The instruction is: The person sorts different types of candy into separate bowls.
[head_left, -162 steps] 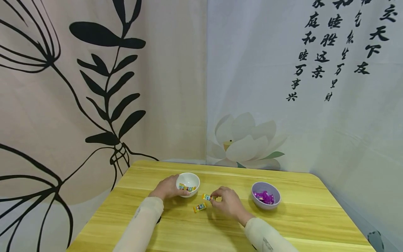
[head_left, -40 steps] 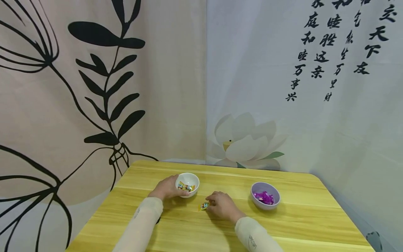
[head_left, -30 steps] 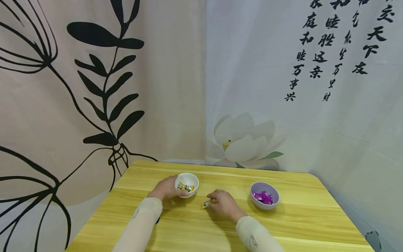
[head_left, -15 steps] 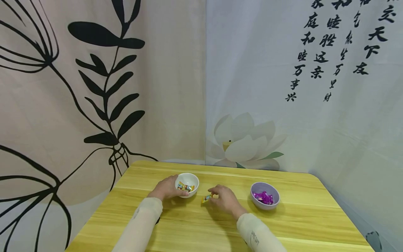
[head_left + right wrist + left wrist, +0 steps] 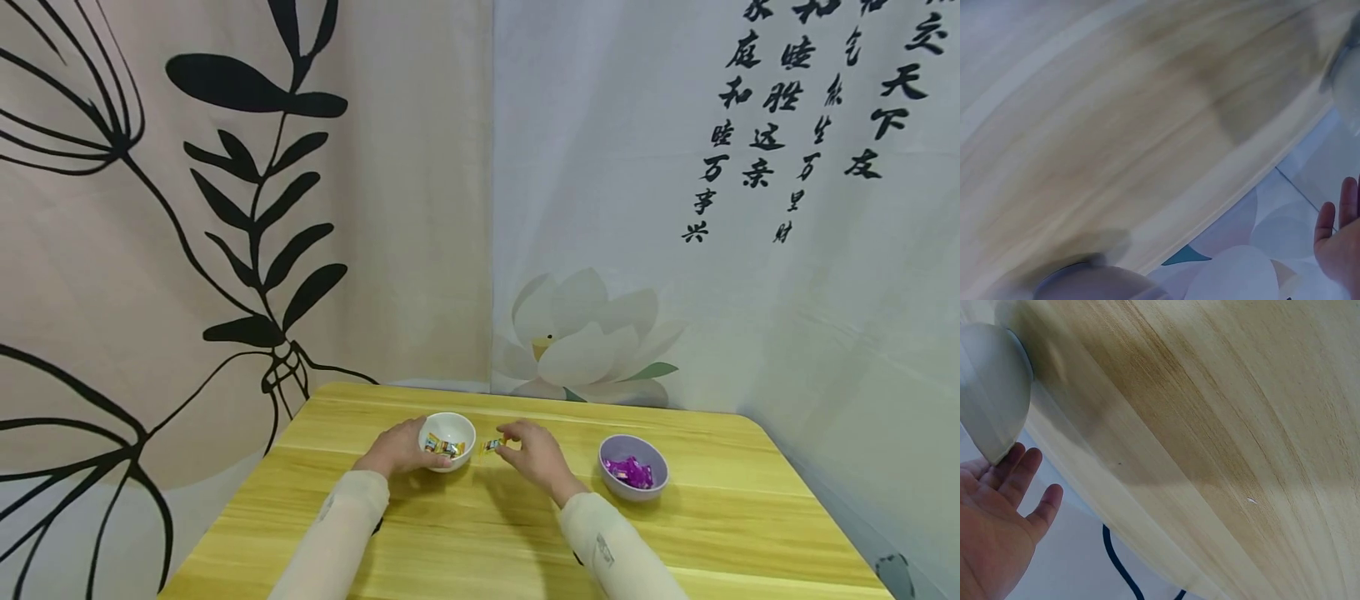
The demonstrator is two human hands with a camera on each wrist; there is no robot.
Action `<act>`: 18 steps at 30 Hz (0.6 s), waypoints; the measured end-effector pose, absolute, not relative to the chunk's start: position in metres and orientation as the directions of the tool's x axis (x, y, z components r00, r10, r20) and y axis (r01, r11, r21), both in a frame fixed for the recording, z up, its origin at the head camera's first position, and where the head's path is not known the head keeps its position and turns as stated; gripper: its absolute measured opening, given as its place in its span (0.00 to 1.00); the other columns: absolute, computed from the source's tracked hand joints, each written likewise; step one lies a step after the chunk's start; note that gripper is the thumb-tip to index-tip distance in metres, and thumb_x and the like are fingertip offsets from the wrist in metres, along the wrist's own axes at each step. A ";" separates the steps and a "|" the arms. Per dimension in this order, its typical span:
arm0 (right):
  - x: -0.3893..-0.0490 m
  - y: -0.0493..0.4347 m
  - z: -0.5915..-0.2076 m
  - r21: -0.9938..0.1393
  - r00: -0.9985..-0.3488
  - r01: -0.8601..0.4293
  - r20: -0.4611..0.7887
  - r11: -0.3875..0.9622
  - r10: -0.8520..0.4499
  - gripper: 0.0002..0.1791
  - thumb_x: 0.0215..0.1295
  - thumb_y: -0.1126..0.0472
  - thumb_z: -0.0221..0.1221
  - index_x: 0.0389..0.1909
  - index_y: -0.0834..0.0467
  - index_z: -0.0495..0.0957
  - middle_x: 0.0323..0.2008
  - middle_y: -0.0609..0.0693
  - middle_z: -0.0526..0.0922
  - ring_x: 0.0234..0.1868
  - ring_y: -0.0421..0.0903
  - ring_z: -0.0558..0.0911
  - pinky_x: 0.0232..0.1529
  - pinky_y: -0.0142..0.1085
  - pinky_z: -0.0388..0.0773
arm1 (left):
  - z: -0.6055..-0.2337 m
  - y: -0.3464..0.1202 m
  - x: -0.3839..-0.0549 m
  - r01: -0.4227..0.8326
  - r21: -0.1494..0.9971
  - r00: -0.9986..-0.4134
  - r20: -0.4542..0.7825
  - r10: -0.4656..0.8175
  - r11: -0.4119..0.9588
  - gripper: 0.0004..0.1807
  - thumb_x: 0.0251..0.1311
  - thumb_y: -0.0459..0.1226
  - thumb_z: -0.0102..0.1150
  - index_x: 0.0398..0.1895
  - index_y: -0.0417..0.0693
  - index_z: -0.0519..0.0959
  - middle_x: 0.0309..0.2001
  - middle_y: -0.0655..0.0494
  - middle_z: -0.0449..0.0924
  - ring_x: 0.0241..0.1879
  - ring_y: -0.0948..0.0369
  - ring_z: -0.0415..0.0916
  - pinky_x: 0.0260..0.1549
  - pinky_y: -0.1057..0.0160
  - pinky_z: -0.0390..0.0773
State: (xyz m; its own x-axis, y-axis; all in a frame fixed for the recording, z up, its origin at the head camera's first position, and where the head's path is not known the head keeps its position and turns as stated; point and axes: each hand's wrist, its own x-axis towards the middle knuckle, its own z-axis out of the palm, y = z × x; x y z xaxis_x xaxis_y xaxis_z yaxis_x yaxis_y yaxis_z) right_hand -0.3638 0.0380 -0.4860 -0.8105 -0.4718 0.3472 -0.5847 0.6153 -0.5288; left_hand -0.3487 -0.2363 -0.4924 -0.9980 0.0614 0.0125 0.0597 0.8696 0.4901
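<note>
My left hand grips the side of a white bowl, its thumb by the near rim. Several yellow wrapped candies lie in that bowl. Just right of the bowl, my right hand pinches one yellow wrapped candy between thumb and fingertips, above the table. In the left wrist view, the left hand's fingers touch the lower part of the white bowl. The right wrist view catches only part of the right hand; the candy is out of that view.
A purple bowl with purple wrapped candies stands on the right, beyond my right wrist. Everything sits on a light wooden table. A printed curtain hangs behind its far edge. A dark cable shows past the table edge.
Two yellow candies lay on the table at first; now none shows there. My right hand has lifted the last one and moved it away from me, toward the white bowl. The left hand stays put.
</note>
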 end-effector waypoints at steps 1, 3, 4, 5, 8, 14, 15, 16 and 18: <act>-0.364 0.036 -0.485 -0.531 -0.810 -0.586 0.357 0.612 -0.466 0.19 0.65 0.56 0.66 0.54 0.59 0.82 0.44 0.50 0.83 0.44 0.52 0.82 0.42 0.47 0.79 | -0.493 -0.237 -0.349 0.060 0.491 -0.998 0.013 0.062 0.869 0.58 0.40 0.63 0.76 0.70 0.38 0.66 0.57 0.44 0.76 0.54 0.49 0.74 0.54 0.43 0.72; -0.364 0.032 -0.483 -0.529 -0.806 -0.591 0.377 0.609 -0.456 0.19 0.65 0.56 0.66 0.54 0.60 0.82 0.43 0.50 0.83 0.45 0.51 0.82 0.42 0.47 0.79 | -0.493 -0.238 -0.348 0.058 0.491 -0.998 0.014 0.059 0.869 0.58 0.40 0.63 0.76 0.70 0.38 0.66 0.57 0.44 0.76 0.54 0.48 0.74 0.54 0.43 0.72; -0.364 0.030 -0.482 -0.530 -0.807 -0.591 0.382 0.608 -0.451 0.19 0.65 0.56 0.66 0.53 0.60 0.82 0.43 0.50 0.83 0.45 0.51 0.82 0.42 0.46 0.79 | -0.492 -0.238 -0.348 0.057 0.493 -0.998 0.014 0.058 0.868 0.58 0.40 0.63 0.76 0.70 0.38 0.66 0.58 0.44 0.76 0.54 0.48 0.74 0.54 0.43 0.72; -0.364 0.027 -0.482 -0.531 -0.806 -0.592 0.388 0.607 -0.446 0.19 0.65 0.56 0.66 0.53 0.60 0.82 0.43 0.50 0.83 0.45 0.51 0.82 0.42 0.46 0.80 | -0.492 -0.238 -0.348 0.056 0.496 -0.998 0.013 0.056 0.866 0.58 0.40 0.62 0.76 0.70 0.38 0.66 0.58 0.44 0.76 0.54 0.48 0.74 0.54 0.43 0.72; -0.364 0.019 -0.481 -0.538 -0.811 -0.586 0.398 0.606 -0.430 0.19 0.64 0.56 0.67 0.53 0.60 0.82 0.43 0.51 0.84 0.46 0.51 0.82 0.43 0.46 0.80 | -0.490 -0.238 -0.347 0.058 0.511 -0.998 0.013 0.059 0.857 0.57 0.40 0.62 0.77 0.70 0.38 0.67 0.56 0.45 0.77 0.52 0.49 0.75 0.53 0.43 0.72; -0.362 0.000 -0.481 -0.523 -0.807 -0.589 0.404 0.616 -0.429 0.19 0.63 0.57 0.67 0.52 0.61 0.82 0.42 0.52 0.84 0.43 0.52 0.83 0.42 0.46 0.80 | -0.487 -0.236 -0.344 0.076 0.529 -0.997 0.013 0.082 0.845 0.51 0.42 0.60 0.77 0.67 0.41 0.70 0.51 0.49 0.78 0.47 0.53 0.75 0.50 0.44 0.73; -0.362 -0.002 -0.482 -0.513 -0.807 -0.590 0.404 0.624 -0.430 0.19 0.63 0.57 0.68 0.52 0.61 0.83 0.41 0.52 0.84 0.43 0.51 0.83 0.41 0.45 0.80 | -0.486 -0.235 -0.344 0.079 0.530 -0.996 0.014 0.084 0.845 0.51 0.43 0.60 0.76 0.67 0.42 0.70 0.51 0.49 0.78 0.47 0.53 0.75 0.50 0.44 0.74; -0.362 -0.005 -0.482 -0.515 -0.811 -0.585 0.400 0.627 -0.428 0.19 0.63 0.57 0.68 0.52 0.60 0.83 0.41 0.51 0.83 0.43 0.51 0.83 0.41 0.44 0.80 | -0.486 -0.235 -0.344 0.084 0.532 -0.996 0.016 0.090 0.843 0.50 0.43 0.59 0.77 0.66 0.41 0.71 0.50 0.49 0.78 0.46 0.53 0.75 0.49 0.43 0.74; -0.361 -0.009 -0.482 -0.510 -0.815 -0.578 0.394 0.637 -0.424 0.19 0.63 0.57 0.68 0.52 0.60 0.83 0.41 0.51 0.83 0.42 0.50 0.83 0.40 0.43 0.80 | -0.485 -0.234 -0.344 0.096 0.531 -0.995 0.021 0.100 0.842 0.50 0.43 0.59 0.76 0.66 0.41 0.71 0.50 0.49 0.79 0.45 0.54 0.75 0.49 0.44 0.74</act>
State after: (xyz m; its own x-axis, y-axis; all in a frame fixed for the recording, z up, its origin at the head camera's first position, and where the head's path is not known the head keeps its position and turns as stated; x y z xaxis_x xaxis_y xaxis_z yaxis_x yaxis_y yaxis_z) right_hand -0.3613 -0.0092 -0.4819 -0.8151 -0.4244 0.3945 -0.5783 0.6367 -0.5101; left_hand -0.3444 -0.2337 -0.4855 -0.9948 0.1001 0.0207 0.0957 0.8419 0.5310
